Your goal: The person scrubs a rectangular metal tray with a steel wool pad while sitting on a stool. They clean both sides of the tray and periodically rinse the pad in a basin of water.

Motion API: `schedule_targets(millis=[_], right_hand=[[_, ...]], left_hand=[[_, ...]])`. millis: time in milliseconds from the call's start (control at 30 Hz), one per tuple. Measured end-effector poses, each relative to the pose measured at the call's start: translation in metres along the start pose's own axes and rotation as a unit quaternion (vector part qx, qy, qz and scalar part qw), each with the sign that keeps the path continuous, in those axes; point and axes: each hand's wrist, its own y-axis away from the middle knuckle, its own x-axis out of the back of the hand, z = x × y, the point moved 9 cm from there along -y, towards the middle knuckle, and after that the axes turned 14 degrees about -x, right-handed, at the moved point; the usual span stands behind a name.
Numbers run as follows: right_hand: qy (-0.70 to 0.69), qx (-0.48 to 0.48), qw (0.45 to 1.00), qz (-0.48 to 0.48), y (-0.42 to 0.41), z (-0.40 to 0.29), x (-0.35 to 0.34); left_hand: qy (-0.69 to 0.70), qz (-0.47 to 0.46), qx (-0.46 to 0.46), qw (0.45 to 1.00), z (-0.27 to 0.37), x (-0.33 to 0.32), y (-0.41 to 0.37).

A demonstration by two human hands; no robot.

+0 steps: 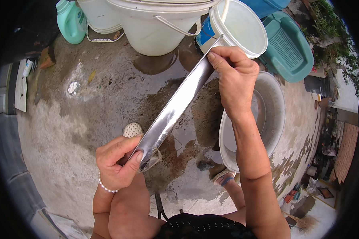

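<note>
A long, shiny metal strip (179, 104) with raised edges slants across the middle of the view, above the wet floor. Its lower end is pinched by my left hand (118, 161), which has a pearl bracelet (106, 185) at the wrist. Near the upper end, the thumb and fingers of my right hand (237, 77) grip the strip's edge. Clear plastic film (152, 161) hangs at the lower end; whether it is attached cannot be told. Below my right forearm stands an oval, pale basin (224, 146) with liquid in it, partly hidden by the arm.
White buckets (149, 33) stand at the far side, beside a mint-green jug (70, 21). A hose (226, 10) enters a round bucket (245, 30). A green plastic tray (287, 44) leans at the right, near plants (332, 35). Puddles (155, 64) wet the concrete floor (59, 143).
</note>
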Motion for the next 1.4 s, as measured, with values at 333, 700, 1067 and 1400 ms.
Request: schedule_targets(millis=[333,700,1067,1400], right_hand=[[0.011,0.057,0.99,-0.127,0.012,-0.006,-0.008],[-0.016,0.103,0.975,-0.198,0.016,0.002,0.001],[-0.093,-0.007,0.982,-0.164,0.019,-0.002,-0.004],[0.079,0.104,0.991,0.001,0.027,-0.024,-0.015]], left_hand=[[0.012,0.021,0.016,1.0,-0.007,0.005,0.003],[0.016,0.018,-0.007,1.0,-0.003,0.001,-0.001],[0.006,0.025,-0.019,0.999,-0.003,0.002,0.0],[0.008,0.035,-0.009,0.999,-0.004,0.005,-0.001]])
